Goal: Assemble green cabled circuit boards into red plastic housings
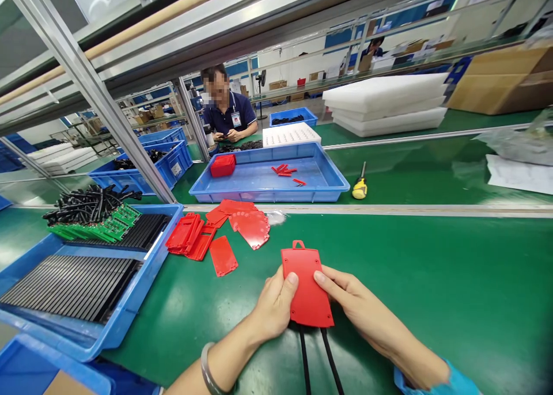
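Note:
A red plastic case with a small loop at its top is held up over the green bench. Two black cables hang from its lower edge. My left hand grips the case's left side, thumb on its face. On the right side, my right hand holds the same case, its thumb also on the front. Left of my hands lie a single red plate, a fan of red plates and a stack of red frames.
A blue tray holds red pieces; a yellow screwdriver lies beside it. Another blue tray at left holds black parts and green circuit boards. White foam sheets are stacked behind. A person sits across the bench.

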`<state>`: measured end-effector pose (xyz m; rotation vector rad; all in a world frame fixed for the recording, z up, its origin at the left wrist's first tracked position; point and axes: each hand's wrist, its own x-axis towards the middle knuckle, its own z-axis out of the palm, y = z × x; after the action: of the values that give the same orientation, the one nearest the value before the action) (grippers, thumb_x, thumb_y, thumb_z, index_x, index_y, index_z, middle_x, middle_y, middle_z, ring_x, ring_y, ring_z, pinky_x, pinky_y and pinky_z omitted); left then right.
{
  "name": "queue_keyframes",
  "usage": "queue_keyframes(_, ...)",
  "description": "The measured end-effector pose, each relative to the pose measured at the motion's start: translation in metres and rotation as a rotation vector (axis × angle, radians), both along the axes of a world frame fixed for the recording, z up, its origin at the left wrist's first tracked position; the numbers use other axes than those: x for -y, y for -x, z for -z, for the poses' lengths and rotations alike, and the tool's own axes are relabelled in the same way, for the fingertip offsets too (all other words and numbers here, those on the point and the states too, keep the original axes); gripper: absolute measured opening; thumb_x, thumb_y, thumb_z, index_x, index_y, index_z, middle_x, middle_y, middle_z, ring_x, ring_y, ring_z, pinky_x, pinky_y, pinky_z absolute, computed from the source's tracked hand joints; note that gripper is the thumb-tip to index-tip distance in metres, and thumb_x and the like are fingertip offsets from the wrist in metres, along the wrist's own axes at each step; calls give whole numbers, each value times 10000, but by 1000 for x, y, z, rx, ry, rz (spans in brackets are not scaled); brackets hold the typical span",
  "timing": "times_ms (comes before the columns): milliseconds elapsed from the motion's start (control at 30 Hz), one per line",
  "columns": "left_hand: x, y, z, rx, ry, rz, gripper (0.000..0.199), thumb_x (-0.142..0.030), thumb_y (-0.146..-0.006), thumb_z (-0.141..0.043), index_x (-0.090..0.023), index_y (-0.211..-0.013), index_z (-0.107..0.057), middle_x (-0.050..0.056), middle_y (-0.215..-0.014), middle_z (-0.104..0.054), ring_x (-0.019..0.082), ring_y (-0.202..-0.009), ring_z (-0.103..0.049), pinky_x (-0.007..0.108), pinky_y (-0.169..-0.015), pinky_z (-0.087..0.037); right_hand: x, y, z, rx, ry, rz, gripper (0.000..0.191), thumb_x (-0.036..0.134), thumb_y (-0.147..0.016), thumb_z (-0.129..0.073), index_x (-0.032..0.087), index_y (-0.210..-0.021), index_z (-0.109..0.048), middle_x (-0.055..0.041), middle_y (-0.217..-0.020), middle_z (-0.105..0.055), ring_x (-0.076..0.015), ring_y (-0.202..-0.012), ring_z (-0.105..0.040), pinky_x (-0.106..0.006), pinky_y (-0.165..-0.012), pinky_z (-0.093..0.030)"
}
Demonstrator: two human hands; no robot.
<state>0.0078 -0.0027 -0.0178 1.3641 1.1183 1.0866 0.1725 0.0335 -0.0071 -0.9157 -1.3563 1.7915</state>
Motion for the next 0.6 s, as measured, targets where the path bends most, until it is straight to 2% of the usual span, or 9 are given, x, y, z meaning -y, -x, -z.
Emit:
queue_keyframes(133,-2,-1,1,-127,-41,28,526,-532,-961,-314,-182,-1247,-583,62,-1002,-692,189,-777,-595,280,-718,-445,4,0,-1,-28,-38,29,464,539,-807,-672,173,-1091,-702,-89,-929,-701,-268,-867,-628,-391,-807,-531)
queue_keyframes(233,-3,-1,3,-223,-59,57,524,-517,-971,-296,-176,-1239,-592,60,-983,-702,190,-749,-603,295,-686,-454,5,0,0,-70,-6,72,416,506,-790,-708,157,-1015,-724,-84,-924,-709,-239,-826,-639,-330,-767,-534)
queue_keyframes(300,-4,4,1,-283,-112,41,503,-468,-988,-280,-187,-1342,-498,74,-1082,-681,201,-826,-618,323,-747,-473,2,-1,1,-130,93,82,359,462,-793,-719,139,-949,-731,-77,-875,-714,-199,-745,-643,-278,-714,-532)
queue_keyframes(367,-5,11,-2,-344,-252,-23,495,-398,-997,-282,-200,-1448,-336,101,-1294,-573,230,-1079,-570,383,-935,-436,-2,-3,4,-206,248,115,273,379,-773,-744,123,-865,-727,-73,-800,-713,-175,-663,-639,-249,-645,-531)
queue_keyframes(433,-7,19,-7,-406,-474,-33,516,-344,-980,-341,-212,-1474,-271,99,-1443,-427,255,-1313,-387,448,-1095,-294,-7,-5,7,-265,407,169,164,276,-749,-739,122,-795,-707,-68,-726,-702,-175,-602,-635,-253,-591,-534)
queue_keyframes(500,-8,23,-12,-456,-688,72,504,-323,-944,-433,-229,-1434,-363,83,-1472,-394,274,-1389,-270,489,-1140,-206,-10,-4,12,-295,514,188,89,210,-746,-697,130,-785,-687,-67,-702,-695,-182,-593,-641,-266,-590,-542)
queue_keyframes(533,-8,23,-13,-469,-773,136,479,-331,-924,-488,-237,-1390,-432,80,-1451,-428,281,-1390,-273,495,-1142,-201,-10,-3,15,-307,536,169,85,199,-749,-678,134,-804,-681,-65,-711,-694,-178,-599,-643,-264,-593,-542)
queue_keyframes(600,-8,19,-15,-450,-877,210,378,-333,-904,-556,-246,-1272,-546,78,-1345,-550,269,-1340,-378,482,-1136,-224,-6,2,20,-329,525,100,117,218,-750,-666,140,-837,-670,-55,-727,-687,-157,-595,-632,-240,-573,-530)
